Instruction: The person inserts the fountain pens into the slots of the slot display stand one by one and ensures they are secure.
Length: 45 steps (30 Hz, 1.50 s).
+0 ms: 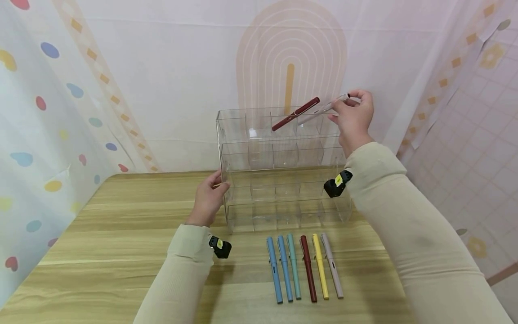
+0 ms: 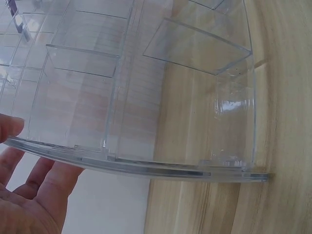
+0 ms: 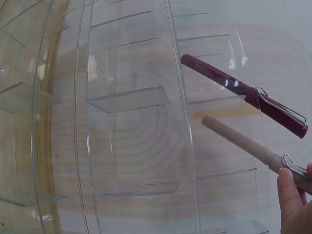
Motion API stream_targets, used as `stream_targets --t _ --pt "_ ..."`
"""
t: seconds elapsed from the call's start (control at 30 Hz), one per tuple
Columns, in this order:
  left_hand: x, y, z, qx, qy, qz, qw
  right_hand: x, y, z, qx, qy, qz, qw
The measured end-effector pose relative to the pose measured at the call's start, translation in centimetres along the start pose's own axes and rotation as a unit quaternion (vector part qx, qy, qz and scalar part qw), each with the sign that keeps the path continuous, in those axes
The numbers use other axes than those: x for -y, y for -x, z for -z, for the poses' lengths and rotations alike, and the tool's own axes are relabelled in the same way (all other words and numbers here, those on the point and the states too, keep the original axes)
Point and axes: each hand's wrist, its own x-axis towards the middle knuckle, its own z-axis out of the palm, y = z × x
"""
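Note:
A clear acrylic display rack [image 1: 259, 140] with tiers of small compartments stands upright on the table. My left hand [image 1: 207, 198] grips its left side panel [image 2: 161, 168], thumb on one face and fingers on the other. Above the rack's top tier, my right hand [image 1: 356, 117] pinches a pale grey-lilac pen [image 3: 239, 139] near the metal clip on its cap. This pen slants down to the left, its lower end over the top tier. Beside it a dark red pen [image 1: 296, 114] leans in the top tier, cap end up.
In front of the rack lies a row of pens: a blue pen [image 1: 274, 270], another blue pen [image 1: 285, 268], a teal pen [image 1: 294, 266], a dark red pen [image 1: 308, 268], a yellow pen [image 1: 320, 266] and a pale lilac pen [image 1: 332, 265]. A patterned curtain [image 1: 182, 90] hangs behind.

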Motion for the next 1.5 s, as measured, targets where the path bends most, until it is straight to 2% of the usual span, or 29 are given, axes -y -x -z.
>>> stream_targets --t 0.37,0.6,0.97,1.2,1.37,1.5 --pt "0.1 -0.1 0.2 -0.001 -0.001 0.002 1.0000 -0.1 0.0 -0.3 0.019 0.045 -0.005 0.9988" --pt "0.1 -0.1 0.2 0.000 -0.007 0.002 1.0000 -0.3 -0.1 -0.2 0.013 0.057 -0.007 0.9983" --pt "0.0 0.0 0.3 0.000 -0.007 0.001 1.0000 -0.3 -0.2 0.3 0.020 0.124 0.009 0.9920" --pt "0.0 0.0 0.3 -0.001 -0.007 0.007 1.0000 -0.1 -0.1 0.8 0.027 0.109 -0.004 0.9936" --pt "0.0 0.0 0.2 0.004 -0.007 0.005 1.0000 0.6 0.3 1.9 0.025 0.109 0.002 0.9937" --pt "0.0 0.0 0.1 0.007 -0.006 0.004 1.0000 1.3 0.6 2.9 0.021 0.085 0.014 0.9961"
